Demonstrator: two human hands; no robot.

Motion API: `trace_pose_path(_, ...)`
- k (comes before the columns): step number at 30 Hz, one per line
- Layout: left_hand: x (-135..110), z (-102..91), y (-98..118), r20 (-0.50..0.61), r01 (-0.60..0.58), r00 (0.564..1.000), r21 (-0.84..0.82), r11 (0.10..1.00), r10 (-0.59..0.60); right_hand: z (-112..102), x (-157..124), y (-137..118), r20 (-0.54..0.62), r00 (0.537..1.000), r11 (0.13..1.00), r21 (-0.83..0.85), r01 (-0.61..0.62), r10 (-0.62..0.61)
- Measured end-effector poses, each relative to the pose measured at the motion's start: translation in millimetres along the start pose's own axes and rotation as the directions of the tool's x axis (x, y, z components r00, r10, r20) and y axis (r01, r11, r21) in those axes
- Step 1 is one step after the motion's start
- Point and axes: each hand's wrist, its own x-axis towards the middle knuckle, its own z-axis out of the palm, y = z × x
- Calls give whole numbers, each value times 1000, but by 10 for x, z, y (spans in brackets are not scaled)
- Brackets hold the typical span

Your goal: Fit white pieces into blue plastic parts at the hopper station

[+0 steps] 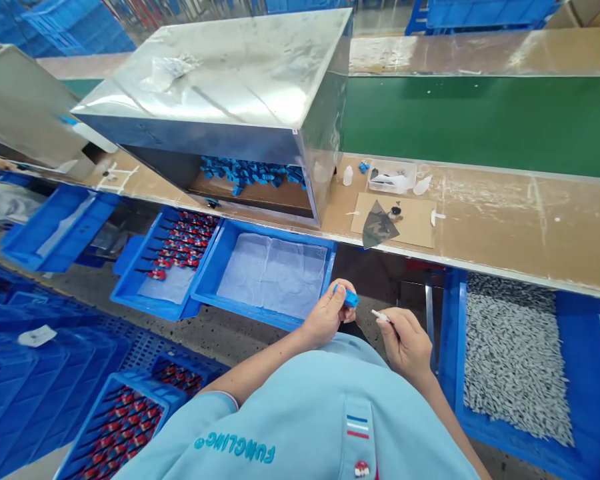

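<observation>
My left hand (326, 315) is closed on a small blue plastic part (350, 298), held just in front of my chest. My right hand (405, 341) pinches a thin white stick-like piece (380, 315), its tip pointing toward the blue part. The two hands are a short gap apart. Below them is a blue tray (207, 280) lined with a clear plastic sheet. A pile of the same blue parts (250, 172) lies under the metal box (230, 87) on the bench.
A blue bin of small grey-white pieces (513, 360) sits at the right. Trays of red and blue parts (175, 250) (120, 420) lie at the left. On the bench are a cardboard sheet (410, 220), small bottles and a clear dish (393, 177). A green conveyor (480, 120) runs behind.
</observation>
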Motion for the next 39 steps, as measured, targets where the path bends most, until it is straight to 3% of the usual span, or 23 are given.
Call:
trace_pose_path(8,57,185,-88,84,67,995,-86,994,-59,-112,-5,146,-52,996,997,-20,77,-78)
trace_pose_path(19,123,258,-304,64,32,998,-48,998,-29,-221,-28,281,-20,998,998,10,66,-65)
trace_pose_path(24,132,339,-294,60,55,997,-130,990,-48,-243,-58,334,5,997,997,0,77,-77)
trace_pose_path(29,132,402,-270,124,129,987,-260,957,-99,-252,-84,366,13,997,996,30,79,-80)
trace_pose_path(39,161,439,-281,156,200,975,-333,921,-155,-302,-62,374,18,995,995,29,98,-98)
